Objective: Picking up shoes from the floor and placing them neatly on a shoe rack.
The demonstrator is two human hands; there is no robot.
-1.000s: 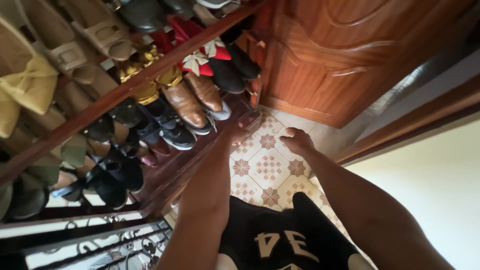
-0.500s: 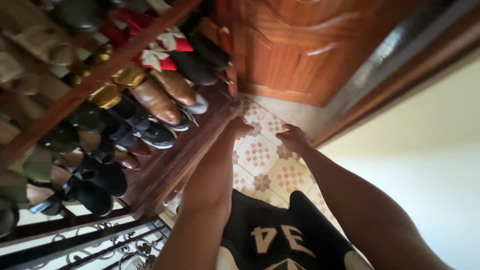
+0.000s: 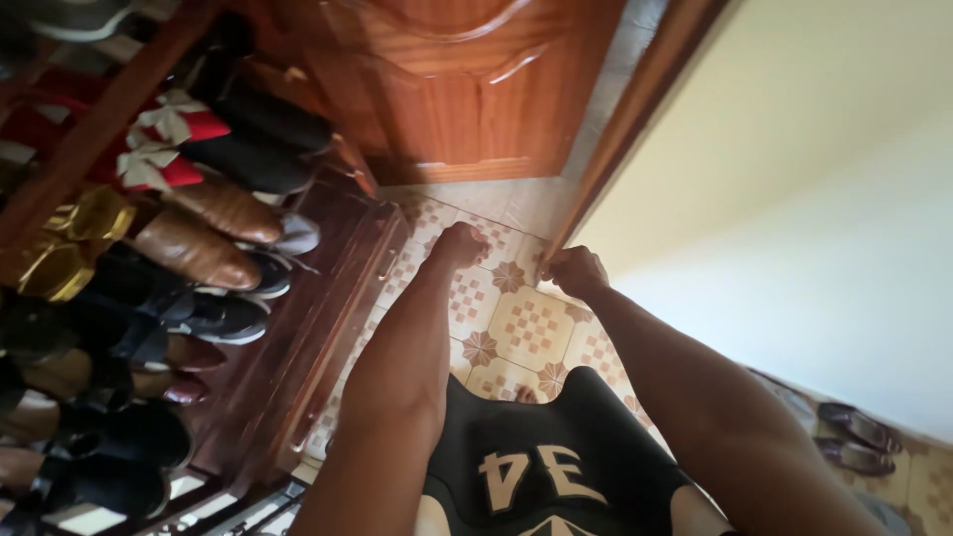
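Both hands closed into empty fists, left hand (image 3: 459,243) beside the wooden shoe rack (image 3: 298,337), right hand (image 3: 574,270) over the patterned floor tiles (image 3: 526,328); reaching the brown shoes (image 3: 204,233) means opening up.

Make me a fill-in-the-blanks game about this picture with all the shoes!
1. The door is made of ____.
2. The brown shoes sit on a ____ with many other pairs.
3. Both the left hand and the right hand are curled into ____.
4. The floor is covered with patterned ____.

Missing words: wood; rack; fists; tiles
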